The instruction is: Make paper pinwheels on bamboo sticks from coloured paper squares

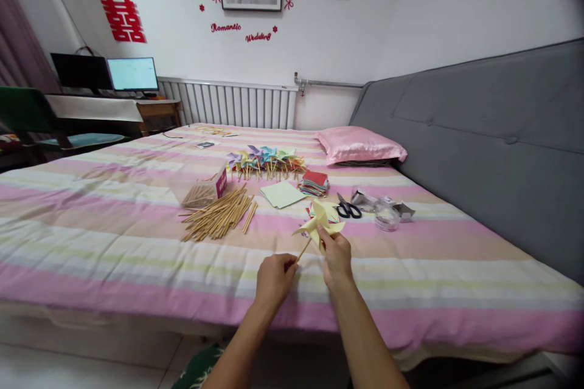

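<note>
A pale yellow paper pinwheel (319, 223) on a thin, seemingly wooden stick, tilted, held above the striped bed.

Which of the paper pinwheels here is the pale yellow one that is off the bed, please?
It is the pale yellow pinwheel held up by the right hand, its stick pinched by the left hand. The other pinwheels lie in a multicoloured row farther up the bed.
</note>
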`<state>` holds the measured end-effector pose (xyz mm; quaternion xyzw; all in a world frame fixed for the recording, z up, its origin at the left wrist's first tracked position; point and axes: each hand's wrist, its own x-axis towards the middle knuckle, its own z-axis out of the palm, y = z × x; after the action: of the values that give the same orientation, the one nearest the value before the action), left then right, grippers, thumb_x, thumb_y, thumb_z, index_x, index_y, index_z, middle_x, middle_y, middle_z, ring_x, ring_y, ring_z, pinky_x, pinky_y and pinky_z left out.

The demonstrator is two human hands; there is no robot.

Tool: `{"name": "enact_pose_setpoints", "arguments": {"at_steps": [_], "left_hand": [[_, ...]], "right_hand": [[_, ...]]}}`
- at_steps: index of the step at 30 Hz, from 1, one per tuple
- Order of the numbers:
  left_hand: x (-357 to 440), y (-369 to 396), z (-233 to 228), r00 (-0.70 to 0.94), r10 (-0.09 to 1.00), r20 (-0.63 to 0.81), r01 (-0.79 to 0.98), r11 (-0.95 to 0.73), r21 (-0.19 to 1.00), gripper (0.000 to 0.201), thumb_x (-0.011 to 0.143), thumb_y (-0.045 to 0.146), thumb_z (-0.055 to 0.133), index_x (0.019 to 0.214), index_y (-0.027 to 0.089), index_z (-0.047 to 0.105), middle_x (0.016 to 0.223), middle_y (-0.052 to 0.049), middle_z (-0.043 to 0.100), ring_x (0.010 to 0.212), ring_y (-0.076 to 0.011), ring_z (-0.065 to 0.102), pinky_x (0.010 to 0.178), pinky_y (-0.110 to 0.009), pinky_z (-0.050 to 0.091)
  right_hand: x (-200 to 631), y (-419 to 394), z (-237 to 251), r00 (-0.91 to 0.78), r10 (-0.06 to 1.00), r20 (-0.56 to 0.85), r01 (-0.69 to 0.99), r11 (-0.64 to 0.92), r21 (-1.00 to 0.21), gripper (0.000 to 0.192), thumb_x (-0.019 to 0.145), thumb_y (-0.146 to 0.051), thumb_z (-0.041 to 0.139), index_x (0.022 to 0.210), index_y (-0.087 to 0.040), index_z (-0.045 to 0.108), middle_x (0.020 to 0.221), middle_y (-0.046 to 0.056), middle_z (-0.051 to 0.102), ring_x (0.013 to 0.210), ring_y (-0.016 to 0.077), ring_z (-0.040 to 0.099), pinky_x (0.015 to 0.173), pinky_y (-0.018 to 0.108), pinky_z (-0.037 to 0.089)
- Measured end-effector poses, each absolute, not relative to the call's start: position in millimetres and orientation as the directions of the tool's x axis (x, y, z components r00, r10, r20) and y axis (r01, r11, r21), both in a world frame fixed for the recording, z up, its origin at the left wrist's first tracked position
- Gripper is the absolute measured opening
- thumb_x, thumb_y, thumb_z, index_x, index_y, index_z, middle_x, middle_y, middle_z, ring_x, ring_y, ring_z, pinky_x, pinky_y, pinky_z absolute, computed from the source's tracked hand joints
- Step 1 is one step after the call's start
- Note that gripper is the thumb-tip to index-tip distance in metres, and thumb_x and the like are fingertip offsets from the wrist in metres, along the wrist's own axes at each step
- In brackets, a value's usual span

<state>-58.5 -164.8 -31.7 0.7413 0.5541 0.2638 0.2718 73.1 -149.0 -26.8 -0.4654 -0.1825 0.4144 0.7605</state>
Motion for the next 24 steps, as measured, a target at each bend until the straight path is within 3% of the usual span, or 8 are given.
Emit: {"name": "enact_pose_setpoints", "arguments": {"at_steps": [24], "left_hand": [[-58.0, -165.4, -29.1, 0.256, 0.964, 0.066, 0.72, -0.236, 0.653, 0.019, 0.077, 0.019, 0.056, 0.084, 0.022, 0.073, 0.078, -0.004, 0.072, 0.076, -0.0176, 0.063, 0.067, -0.025, 0.039]], "right_hand": [[72.1, -151.6, -22.8, 0.601, 0.791, -0.117, -0.476, 0.237, -0.847, 0.04, 0.043, -0.041, 0.082, 0.06, -0.014, 0.057, 0.054, -0.003, 0.057, 0.056, 0.0115, 0.054, 0.051, 0.022, 0.04]]}}
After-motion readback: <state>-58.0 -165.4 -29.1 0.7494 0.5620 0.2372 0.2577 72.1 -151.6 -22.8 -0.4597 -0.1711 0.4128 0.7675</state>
